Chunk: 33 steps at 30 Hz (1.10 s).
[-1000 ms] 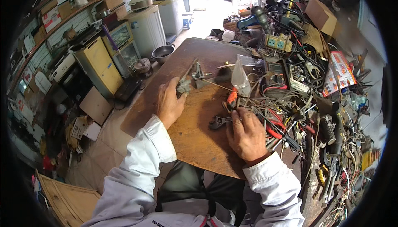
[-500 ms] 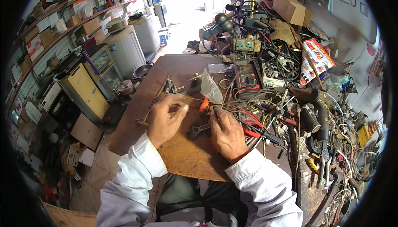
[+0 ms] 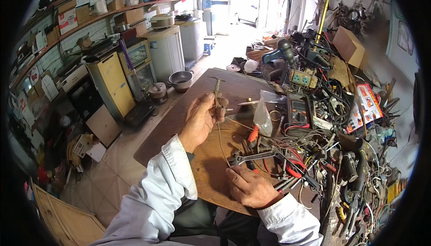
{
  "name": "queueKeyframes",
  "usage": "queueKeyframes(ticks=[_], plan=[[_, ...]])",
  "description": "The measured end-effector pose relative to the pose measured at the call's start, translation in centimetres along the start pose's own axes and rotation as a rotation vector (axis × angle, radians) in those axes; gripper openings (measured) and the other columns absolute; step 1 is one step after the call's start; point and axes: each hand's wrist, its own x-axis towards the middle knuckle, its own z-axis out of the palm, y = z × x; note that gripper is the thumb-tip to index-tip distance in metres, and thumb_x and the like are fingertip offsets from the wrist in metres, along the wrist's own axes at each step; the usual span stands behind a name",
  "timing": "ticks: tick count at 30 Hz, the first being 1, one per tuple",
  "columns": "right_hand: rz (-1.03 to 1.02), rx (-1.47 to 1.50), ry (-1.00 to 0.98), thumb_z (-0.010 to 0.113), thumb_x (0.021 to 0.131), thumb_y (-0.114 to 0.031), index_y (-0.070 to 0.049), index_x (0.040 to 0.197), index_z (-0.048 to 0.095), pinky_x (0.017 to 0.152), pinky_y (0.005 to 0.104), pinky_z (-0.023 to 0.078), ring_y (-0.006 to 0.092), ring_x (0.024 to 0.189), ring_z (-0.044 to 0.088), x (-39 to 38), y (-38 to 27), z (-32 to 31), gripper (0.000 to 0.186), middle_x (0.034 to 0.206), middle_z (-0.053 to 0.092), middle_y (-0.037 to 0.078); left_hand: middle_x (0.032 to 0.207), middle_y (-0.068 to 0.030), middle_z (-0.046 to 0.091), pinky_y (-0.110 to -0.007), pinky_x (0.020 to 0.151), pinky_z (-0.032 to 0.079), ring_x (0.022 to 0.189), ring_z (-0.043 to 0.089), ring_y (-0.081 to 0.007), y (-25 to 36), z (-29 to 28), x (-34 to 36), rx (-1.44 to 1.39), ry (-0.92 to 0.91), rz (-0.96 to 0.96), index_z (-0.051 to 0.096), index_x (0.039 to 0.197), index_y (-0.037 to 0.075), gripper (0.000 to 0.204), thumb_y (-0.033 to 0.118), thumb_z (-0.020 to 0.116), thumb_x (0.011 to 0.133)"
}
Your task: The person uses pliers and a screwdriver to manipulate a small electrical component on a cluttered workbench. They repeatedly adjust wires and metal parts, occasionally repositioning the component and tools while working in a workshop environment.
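Observation:
My left hand (image 3: 201, 119) is raised over the table, its fingers closed around a slim metal fitting (image 3: 217, 89) with a crossbar at its upper end. From below that hand a thin, stiff-looking wire (image 3: 221, 142) curves down to my right hand (image 3: 252, 187). The right fingers are pinched at the wire's lower end, low over the table's near part; the very tip is hidden. Just beyond the right hand lies an adjustable wrench (image 3: 253, 157). A red-handled tool (image 3: 253, 134) and a clear plastic bag (image 3: 262, 116) lie farther off.
The brown wooden table (image 3: 173, 136) has a near edge close to my lap. Tangled cables, pliers (image 3: 294, 172) and a multimeter (image 3: 298, 110) crowd its right side. A power socket block (image 3: 301, 79) sits behind them. A metal pot (image 3: 181, 81) stands beyond the table's left edge.
My left hand has closed on the metal fitting, which lay on the table, and lifted it. My right hand has drawn back toward me from the clutter. The view has shifted left.

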Motion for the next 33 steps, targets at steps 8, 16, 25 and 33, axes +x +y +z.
queueKeyframes(ticks=[8,16,25,33], plan=[[0.383,-0.007,0.431,0.079,0.081,-0.013,0.004,0.130,0.060,0.087,0.0416,0.058,0.0379,0.100,0.070,0.3,0.3,-1.0,0.055,0.122,0.066,0.023,0.085,-0.0070,0.067,-0.019,0.041,0.036,0.046,0.047,-0.0055,0.6,1.7,-1.2,0.123,-0.163,-0.314,0.066,0.115,0.003,0.023,0.022,0.055,0.107],[1.050,1.136,0.618,0.060,0.103,-0.019,0.006,0.140,0.051,0.060,0.0189,0.042,0.0077,0.078,0.061,-0.6,3.8,-1.8,0.046,0.100,0.067,0.005,0.081,-0.0111,0.069,-0.025,0.047,0.052,0.053,0.066,-0.0143,-1.5,5.3,-3.8,0.461,-0.562,-0.595,0.058,0.097,0.000,0.022,0.019,0.054,0.107],[1.048,1.425,0.649,0.058,0.100,-0.006,0.006,0.135,0.055,0.073,0.0274,0.054,0.0152,0.079,0.066,-0.7,3.8,-2.3,0.037,0.099,0.070,0.009,0.078,-0.0064,0.067,-0.023,0.048,0.049,0.054,0.062,-0.0105,-1.7,5.1,-3.7,0.590,-0.597,-0.477,0.064,0.099,-0.002,0.022,0.017,0.056,0.106],[1.066,1.784,0.664,0.053,0.101,-0.007,0.006,0.116,0.061,0.072,0.0360,0.062,0.0240,0.075,0.072,-2.1,4.4,-1.2,0.021,0.099,0.072,0.016,0.089,-0.0070,0.068,-0.024,0.060,0.054,0.069,0.066,-0.0113,-2.3,4.6,-4.0,0.457,-0.573,-0.433,0.063,0.115,-0.004,0.020,0.012,0.059,0.104]])
